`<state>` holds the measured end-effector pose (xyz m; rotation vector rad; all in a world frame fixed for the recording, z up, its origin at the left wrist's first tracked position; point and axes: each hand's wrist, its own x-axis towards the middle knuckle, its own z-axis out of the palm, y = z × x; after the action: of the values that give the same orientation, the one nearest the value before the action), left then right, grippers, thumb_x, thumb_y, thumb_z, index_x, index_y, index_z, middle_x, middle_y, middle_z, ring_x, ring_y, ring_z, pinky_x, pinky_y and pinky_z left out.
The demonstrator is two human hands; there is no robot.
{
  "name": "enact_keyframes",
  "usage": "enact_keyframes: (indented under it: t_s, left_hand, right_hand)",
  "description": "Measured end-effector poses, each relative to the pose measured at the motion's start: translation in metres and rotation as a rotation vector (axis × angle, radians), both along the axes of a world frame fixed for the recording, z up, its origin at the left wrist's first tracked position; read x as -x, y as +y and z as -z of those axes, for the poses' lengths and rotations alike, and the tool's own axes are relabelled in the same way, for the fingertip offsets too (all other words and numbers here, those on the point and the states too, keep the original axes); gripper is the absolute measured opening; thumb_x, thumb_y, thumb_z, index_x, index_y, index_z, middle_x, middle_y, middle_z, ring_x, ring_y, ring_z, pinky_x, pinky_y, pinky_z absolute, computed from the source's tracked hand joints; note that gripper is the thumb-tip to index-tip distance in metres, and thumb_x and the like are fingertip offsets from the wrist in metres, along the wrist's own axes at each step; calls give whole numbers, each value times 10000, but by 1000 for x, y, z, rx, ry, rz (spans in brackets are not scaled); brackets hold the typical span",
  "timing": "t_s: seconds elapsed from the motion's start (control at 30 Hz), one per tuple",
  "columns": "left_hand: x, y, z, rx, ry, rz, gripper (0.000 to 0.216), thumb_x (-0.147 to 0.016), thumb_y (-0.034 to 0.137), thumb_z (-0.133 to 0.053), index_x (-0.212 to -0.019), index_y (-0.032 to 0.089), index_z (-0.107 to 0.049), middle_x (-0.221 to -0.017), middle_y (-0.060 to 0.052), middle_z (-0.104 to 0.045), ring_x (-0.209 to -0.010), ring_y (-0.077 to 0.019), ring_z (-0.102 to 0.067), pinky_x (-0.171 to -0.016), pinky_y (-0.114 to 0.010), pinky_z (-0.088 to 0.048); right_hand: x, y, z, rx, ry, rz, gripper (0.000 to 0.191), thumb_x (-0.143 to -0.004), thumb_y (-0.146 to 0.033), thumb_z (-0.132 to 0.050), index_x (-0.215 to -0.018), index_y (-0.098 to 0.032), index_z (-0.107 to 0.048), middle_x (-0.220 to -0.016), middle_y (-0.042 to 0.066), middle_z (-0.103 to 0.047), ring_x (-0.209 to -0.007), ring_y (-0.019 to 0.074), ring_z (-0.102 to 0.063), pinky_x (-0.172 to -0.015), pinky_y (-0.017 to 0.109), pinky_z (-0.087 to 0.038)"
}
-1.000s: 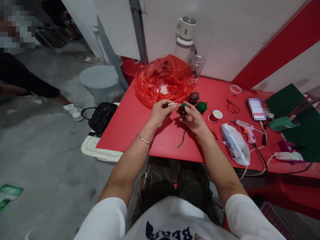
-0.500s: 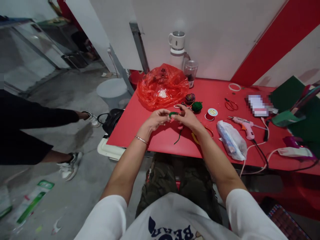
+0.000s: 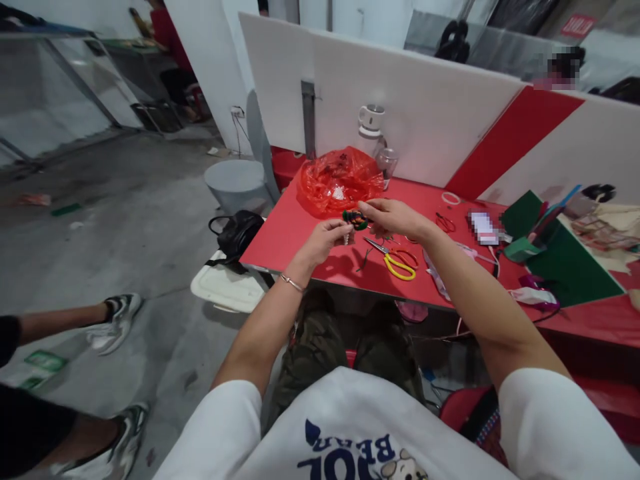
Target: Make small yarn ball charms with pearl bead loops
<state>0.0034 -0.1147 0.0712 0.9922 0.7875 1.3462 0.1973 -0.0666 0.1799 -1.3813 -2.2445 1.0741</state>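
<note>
My left hand point(image 3: 327, 240) is closed in a pinch on a small dark green and multicoloured yarn piece point(image 3: 356, 219). A short strand of white beads point(image 3: 347, 238) hangs by its fingertips. My right hand point(image 3: 393, 217) comes over from the other side, fingers bent and closed on the same piece's right end; its fingertips are partly hidden. Just below the right hand, scissors point(image 3: 395, 260) with one yellow and one red handle lie on the red table. A thin dark green thread point(image 3: 364, 259) lies left of the scissors.
Behind my hands sits a crumpled red plastic bag point(image 3: 320, 180), beside a clear cup point(image 3: 387, 163). To the right are small red-handled scissors point(image 3: 445, 223), a phone point(image 3: 483, 228) and cables. A black bag point(image 3: 239, 235) rests left of the table; another person's legs point(image 3: 60, 327) are nearby.
My view has tilted up and shifted. The right hand has swung above the yarn piece, which now shows multicoloured yarn besides green. The yellow-and-red scissors, mostly covered by my arm before, are now uncovered.
</note>
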Motion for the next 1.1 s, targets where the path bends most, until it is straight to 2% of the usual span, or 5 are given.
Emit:
enact_keyframes:
  t_s: [0.27,0.5,0.7,0.93,1.1]
  left_hand:
    - [14,-59,-26,-66,-43,-74,412,-559,439,-952,-769,153,-742,-815,-65,-783,-748,-181,-717,-835,-370,-578]
    - [-10,-92,-24,-244,36,-202,379,-604,462,-928,-789,167,-780,-806,-46,-733,-691,-135,-630,-695,-299,-513]
    - [-28,-108,-15,-222,224,-247,235,-725,398,-829,-757,180,-747,-698,0,-636,-622,-114,-542,-610,-262,-468]
    - [-39,-100,12,-160,671,-278,130,-829,260,-637,-768,189,-727,-647,10,-637,-618,-139,-541,-623,-260,-407]
    - [-44,-99,29,-102,781,-318,126,-837,295,-653,-771,208,-714,-653,-1,-653,-629,-160,-559,-632,-266,-396]
  right_hand:
    - [-32,-82,27,-162,395,131,553,-768,-638,-809,-1100,-196,-788,-898,57,-784,-764,174,-676,-702,309,-555]
    - [-1,-150,67,-105,678,241,493,-756,-616,-800,-1064,-231,-814,-1064,65,-791,-931,209,-699,-693,306,-583]
    - [28,-164,93,-23,907,466,476,-707,-627,-813,-934,-208,-788,-934,54,-768,-855,189,-680,-588,252,-507]
    - [36,-158,128,467,1029,703,581,-513,-652,-914,-829,-209,-710,-729,-23,-664,-649,104,-582,-473,178,-370]
    - [34,-148,150,435,979,705,555,-549,-678,-864,-800,-209,-705,-713,-4,-681,-566,92,-501,-440,195,-305]
